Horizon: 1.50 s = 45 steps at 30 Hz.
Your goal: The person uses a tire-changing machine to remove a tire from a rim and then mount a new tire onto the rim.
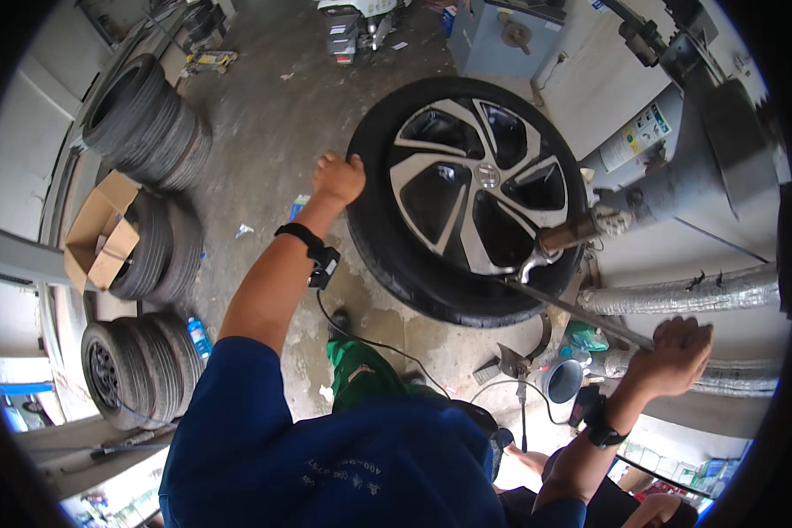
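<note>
A black tyre (380,251) on a silver and black alloy wheel (456,158) lies flat in front of me. Beside the tyre's left edge is my left hand (337,179), its fingers curled and its thumb against the rubber. My right hand (675,356) is wrapped round the near end of a tyre lever (581,312). The lever's far end reaches the rim's near right edge, close to the metal mounting head (537,257) of a tyre changer arm (669,189). Part of the lever's handle is hidden inside my fist.
Stacked tyres (141,123) stand along the left wall, with an open cardboard box (101,231) on one stack. A water bottle (199,337) is beside more tyres. Foot pedals (488,370), a bucket (563,383) and silver ducting (686,292) are at right. Another person's limbs show at lower right.
</note>
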Available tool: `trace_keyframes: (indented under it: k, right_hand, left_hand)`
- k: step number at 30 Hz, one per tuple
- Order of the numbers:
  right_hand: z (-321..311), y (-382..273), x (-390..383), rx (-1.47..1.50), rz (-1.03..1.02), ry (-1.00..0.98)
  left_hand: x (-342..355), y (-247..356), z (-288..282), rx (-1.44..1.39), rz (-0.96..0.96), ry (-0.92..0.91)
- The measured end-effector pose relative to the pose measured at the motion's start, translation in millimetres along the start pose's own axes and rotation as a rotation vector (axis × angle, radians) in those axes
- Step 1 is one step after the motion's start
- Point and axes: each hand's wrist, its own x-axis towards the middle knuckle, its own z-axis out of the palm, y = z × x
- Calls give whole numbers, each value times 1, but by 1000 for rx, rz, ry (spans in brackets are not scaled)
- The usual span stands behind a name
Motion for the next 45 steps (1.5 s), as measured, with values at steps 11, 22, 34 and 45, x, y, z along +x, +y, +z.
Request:
trace_keyframes:
  k: [11,22,34,45]
  right_hand:
    - [14,-16,5,-274,22,470]
    - [11,-2,-9,-206,36,336]
    - [-22,-23,7,-359,-37,580]
    - [-114,-31,59,-789,-12,484]
  left_hand:
    - [60,28,47,364,569,239]
    - [63,17,50,284,539,127]
    - [68,3,22,51,714,-111]
    - [257,18,-25,-378,1198,-738]
